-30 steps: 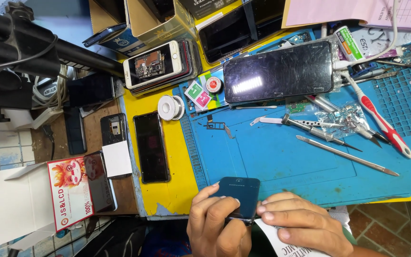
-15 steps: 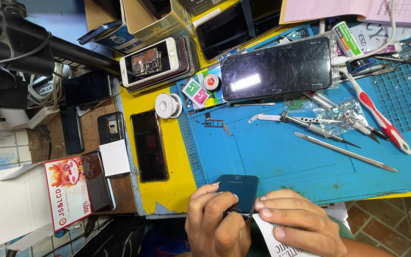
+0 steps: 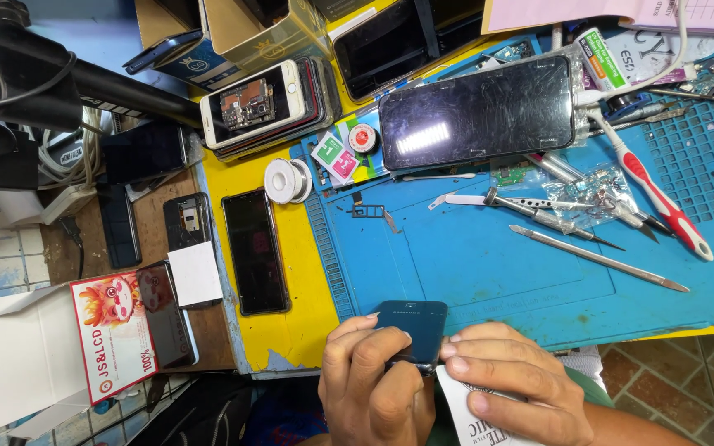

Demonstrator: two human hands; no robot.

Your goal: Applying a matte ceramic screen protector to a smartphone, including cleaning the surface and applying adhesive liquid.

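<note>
A small dark smartphone (image 3: 411, 326) is held at the near edge of the blue work mat (image 3: 489, 272), its top end pointing away from me. My left hand (image 3: 369, 388) grips its left side, fingers curled over the screen. My right hand (image 3: 510, 384) closes on its right side, fingertips along the lower edge. A white printed paper (image 3: 468, 413) lies under my right hand. The phone's lower part is hidden by both hands.
On the mat lie tweezers (image 3: 530, 206), a metal pry tool (image 3: 597, 258), a red-and-white toothbrush (image 3: 654, 194) and a large cracked phone (image 3: 477, 111). To the left are a solder spool (image 3: 283, 180), a black phone (image 3: 255, 250), a stack of phones (image 3: 262, 103) and a red-and-white box (image 3: 113, 330).
Both hands and the small phone stay at the near mat edge, with only slight finger shifts on it. The view has shifted a little.
</note>
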